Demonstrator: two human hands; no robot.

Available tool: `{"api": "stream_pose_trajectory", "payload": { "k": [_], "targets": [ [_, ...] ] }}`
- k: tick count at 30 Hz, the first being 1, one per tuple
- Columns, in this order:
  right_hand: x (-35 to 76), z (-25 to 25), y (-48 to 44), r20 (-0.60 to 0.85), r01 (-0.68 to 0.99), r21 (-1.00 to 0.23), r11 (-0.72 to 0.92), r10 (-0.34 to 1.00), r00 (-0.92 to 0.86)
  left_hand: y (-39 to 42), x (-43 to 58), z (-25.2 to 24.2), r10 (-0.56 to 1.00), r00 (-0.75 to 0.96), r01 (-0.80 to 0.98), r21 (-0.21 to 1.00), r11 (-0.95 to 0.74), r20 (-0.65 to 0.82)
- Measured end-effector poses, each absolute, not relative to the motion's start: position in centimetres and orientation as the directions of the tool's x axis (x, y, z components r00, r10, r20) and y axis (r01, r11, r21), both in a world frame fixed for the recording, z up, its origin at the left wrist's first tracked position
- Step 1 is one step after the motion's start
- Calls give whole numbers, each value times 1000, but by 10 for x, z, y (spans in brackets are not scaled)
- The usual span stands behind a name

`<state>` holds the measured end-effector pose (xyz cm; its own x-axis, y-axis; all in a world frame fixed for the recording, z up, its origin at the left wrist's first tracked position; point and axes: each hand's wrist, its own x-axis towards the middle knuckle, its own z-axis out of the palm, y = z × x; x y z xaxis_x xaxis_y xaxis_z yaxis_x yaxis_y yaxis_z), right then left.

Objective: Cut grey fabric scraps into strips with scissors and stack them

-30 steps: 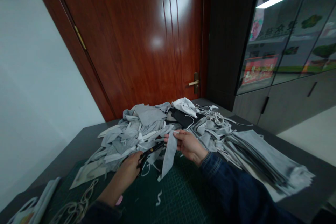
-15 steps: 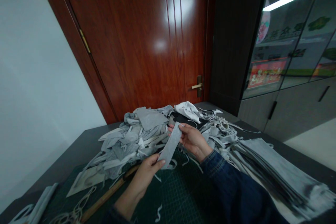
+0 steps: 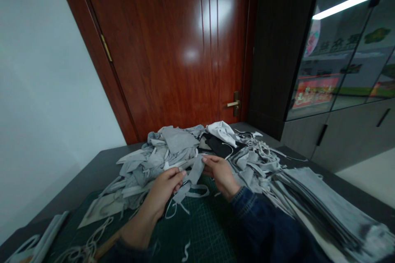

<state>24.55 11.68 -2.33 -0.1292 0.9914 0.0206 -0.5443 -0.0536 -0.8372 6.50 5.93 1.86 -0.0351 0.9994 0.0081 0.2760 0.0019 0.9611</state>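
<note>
A grey fabric strip (image 3: 196, 170) hangs from my right hand (image 3: 220, 173), whose thumb and fingers pinch its top end. Its lower part drops in bends towards the green cutting mat (image 3: 203, 222). My left hand (image 3: 166, 187) is to the left of the strip, thumb and forefinger pressed together close to its edge; whatever is between them is hidden. Below the hands, a looped grey strip (image 3: 200, 191) and thin white cords (image 3: 175, 209) lie on the mat. Behind my left hand rises a heap of grey fabric scraps (image 3: 173, 144).
White cloth (image 3: 221, 132) and black fabric (image 3: 217, 144) lie at the back. Tangled strips (image 3: 262, 152) and a long stack of folded grey fabric (image 3: 336, 197) are on the right. A wooden stick (image 3: 106, 246) and cord bundle (image 3: 88, 250) lie front left. A door (image 3: 166, 57) stands behind.
The strip was stretched between both hands and now droops from my right hand. My left hand has moved up and left along it; my right hand has shifted slightly down.
</note>
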Motion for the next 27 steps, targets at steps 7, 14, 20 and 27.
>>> {"api": "stream_pose_trajectory", "payload": {
  "k": [7,14,20,27],
  "targets": [
    [222,-32,95,87,-440,-898,-8,977,-195,66,75,1,997,-31,395,917,-53,72],
    [237,-31,81,151,-419,-907,52,967,-207,60,78,9,984,75,371,911,-179,163],
    [284,-32,68,119,-497,-860,111,993,14,73,130,-15,963,177,187,954,-234,202],
    [404,-23,38,128,-422,-854,304,910,395,87,248,-8,876,483,180,980,-85,-13]
  ]
}}
